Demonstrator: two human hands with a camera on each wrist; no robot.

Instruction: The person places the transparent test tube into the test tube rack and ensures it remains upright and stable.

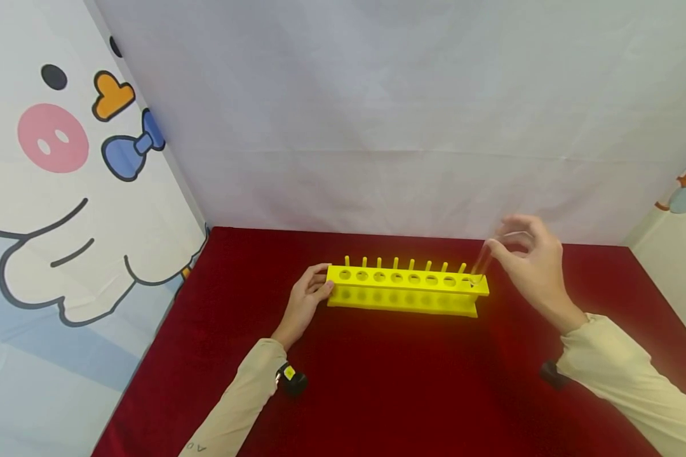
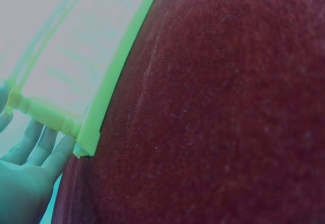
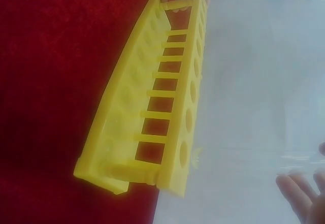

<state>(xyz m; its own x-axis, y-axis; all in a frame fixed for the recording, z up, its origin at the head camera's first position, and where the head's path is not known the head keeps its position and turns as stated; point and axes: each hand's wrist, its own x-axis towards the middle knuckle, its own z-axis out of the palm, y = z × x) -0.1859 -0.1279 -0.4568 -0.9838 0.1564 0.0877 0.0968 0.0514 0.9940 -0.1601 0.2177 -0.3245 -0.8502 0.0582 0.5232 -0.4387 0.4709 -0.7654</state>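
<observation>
A yellow test tube rack [image 1: 400, 287] stands on the red cloth, with a row of round holes along its top and pegs behind. My left hand [image 1: 303, 301] holds the rack's left end, thumb at the front. In the left wrist view, those fingers [image 2: 58, 158] lie against the end post. To the right, my right hand [image 1: 534, 270] pinches a clear test tube [image 1: 481, 261] near its upper end. The tube is tilted, its rounded bottom at the rightmost hole; in the right wrist view that end appears just above the top plate.
Red cloth [image 1: 377, 393] covers the table around the rack. A pale curtain [image 1: 411, 127] hangs behind, and a cartoon-printed panel [image 1: 74, 222] stands at the left. Another printed panel [image 1: 677, 254] is at the right edge.
</observation>
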